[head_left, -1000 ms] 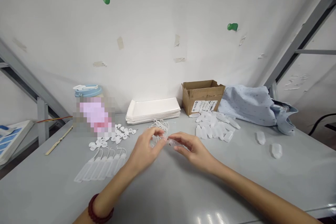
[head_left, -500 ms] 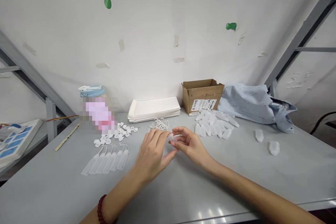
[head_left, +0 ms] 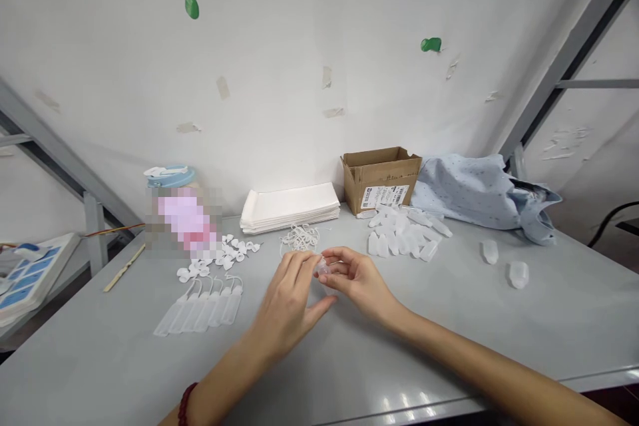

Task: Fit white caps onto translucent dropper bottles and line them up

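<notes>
At the centre of the frame a small clear vial [head_left: 322,267] is pinched between the thumb and fingers of the right hand [head_left: 360,281], just above the grey table [head_left: 449,339]. The fingertips of the left hand [head_left: 288,306] are laid on its end; whether they clamp it cannot be told. Bare tabletop is seen below both hands down to the near edge. A row of tubes [head_left: 200,309] lies left of centre, a pile of vials [head_left: 404,238] right of centre and higher, and white loops [head_left: 299,237] lie just above the hands.
</notes>
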Demonstrator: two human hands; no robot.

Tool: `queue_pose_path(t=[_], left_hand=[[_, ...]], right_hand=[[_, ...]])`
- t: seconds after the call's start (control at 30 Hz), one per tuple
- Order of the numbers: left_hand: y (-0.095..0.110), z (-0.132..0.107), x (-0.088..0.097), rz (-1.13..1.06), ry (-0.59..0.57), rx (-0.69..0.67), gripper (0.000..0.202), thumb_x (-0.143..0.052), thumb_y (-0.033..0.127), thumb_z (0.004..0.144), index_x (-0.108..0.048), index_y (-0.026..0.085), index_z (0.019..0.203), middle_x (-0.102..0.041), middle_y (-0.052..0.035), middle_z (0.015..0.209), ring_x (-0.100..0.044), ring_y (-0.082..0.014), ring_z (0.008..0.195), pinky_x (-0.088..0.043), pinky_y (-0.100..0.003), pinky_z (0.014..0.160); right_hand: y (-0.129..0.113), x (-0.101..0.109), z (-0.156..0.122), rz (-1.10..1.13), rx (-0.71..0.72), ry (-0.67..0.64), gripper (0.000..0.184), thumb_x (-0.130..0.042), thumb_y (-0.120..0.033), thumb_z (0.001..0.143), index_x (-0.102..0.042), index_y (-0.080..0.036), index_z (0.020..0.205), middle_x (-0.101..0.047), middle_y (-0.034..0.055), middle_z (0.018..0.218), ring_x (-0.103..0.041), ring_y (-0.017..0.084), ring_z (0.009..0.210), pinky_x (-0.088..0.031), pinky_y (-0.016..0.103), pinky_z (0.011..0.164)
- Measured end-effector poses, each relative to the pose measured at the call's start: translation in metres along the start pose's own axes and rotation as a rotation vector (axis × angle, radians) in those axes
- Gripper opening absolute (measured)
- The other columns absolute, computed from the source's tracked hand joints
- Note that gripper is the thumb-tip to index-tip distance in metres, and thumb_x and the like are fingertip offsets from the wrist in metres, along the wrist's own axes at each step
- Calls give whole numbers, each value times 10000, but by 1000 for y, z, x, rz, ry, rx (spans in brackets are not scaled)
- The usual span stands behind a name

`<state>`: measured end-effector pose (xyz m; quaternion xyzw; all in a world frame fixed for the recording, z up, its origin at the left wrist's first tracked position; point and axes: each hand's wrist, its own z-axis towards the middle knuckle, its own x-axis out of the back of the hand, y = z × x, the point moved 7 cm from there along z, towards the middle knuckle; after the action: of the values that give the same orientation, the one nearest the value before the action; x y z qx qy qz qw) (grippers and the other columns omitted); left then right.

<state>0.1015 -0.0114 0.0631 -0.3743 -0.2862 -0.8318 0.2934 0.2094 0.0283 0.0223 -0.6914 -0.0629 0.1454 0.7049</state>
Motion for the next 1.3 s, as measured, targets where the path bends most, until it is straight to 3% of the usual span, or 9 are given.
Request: queue_pose_path(t=[0.1, 0.2, 0.3, 0.4, 0.63, 0.97, 1.3], left_hand=[[-3, -4, 4, -18, -32, -3, 442, -636, 227, 793, -457, 182, 1194, -561, -114, 1080, -515, -281, 1027, -484, -442, 842], [-12, -13, 13, -40, -97, 1, 439, -642, 232, 784, -477, 188, 1189, -567, -112, 1093, -498, -271, 1036, -477, -426, 852], [-24, -23, 26, -39, -175, 12, 458, -653, 237, 780, -483, 189, 1202, -571, -106, 1120, -470, -262, 1061, -459, -418, 893], [-31, -33, 38, -28, -228, 34, 472, -661, 248, 776, -491, 197, 1213, -573, -97, 1133, -455, -256, 1070, -449, -415, 913], [-42, -50, 51, -49, -238, 98, 480, -670, 267, 757, -518, 223, 1210, -577, -91, 1110, -466, -262, 1059, -453, -426, 895], [-71, -65, 61, -38, -251, 140, 454, -657, 247, 740, -511, 212, 1169, -585, -78, 1100, -462, -254, 1053, -430, -413, 904], [-97, -62, 57, -24, -384, 172, 430, -676, 284, 716, -558, 216, 1123, -557, -69, 1086, -414, -266, 1076, -384, -421, 930]], right_hand=[[6, -6, -1, -36, -15, -73, 302, -706, -251, 701, -588, -177, 969, -648, 4, 766, -656, 163, 778, -546, 318, 721], [8, -16, -5, -77, 16, -195, 309, -679, -276, 747, -578, -179, 1023, -664, 64, 963, -663, 191, 899, -556, 353, 782], [1, -27, -12, -176, 153, -310, 440, -656, -239, 780, -514, -203, 1195, -588, 111, 1221, -597, 211, 1098, -506, 404, 926], [-9, -42, -21, -354, 297, -413, 501, -620, -232, 825, -463, -230, 1301, -530, 112, 1323, -534, 216, 1186, -469, 424, 971], [-15, -64, -23, -561, 436, -511, 489, -599, -299, 855, -479, -243, 1326, -535, 111, 1338, -508, 245, 1219, -414, 462, 1004], [-10, -97, -2, -843, 433, -482, 436, -588, -416, 849, -547, -215, 1233, -605, 101, 1250, -520, 280, 1144, -364, 504, 948], [2, -117, 16, -967, 410, -513, 438, -548, -490, 853, -580, -174, 1155, -641, 107, 1165, -510, 301, 1063, -356, 493, 868]])
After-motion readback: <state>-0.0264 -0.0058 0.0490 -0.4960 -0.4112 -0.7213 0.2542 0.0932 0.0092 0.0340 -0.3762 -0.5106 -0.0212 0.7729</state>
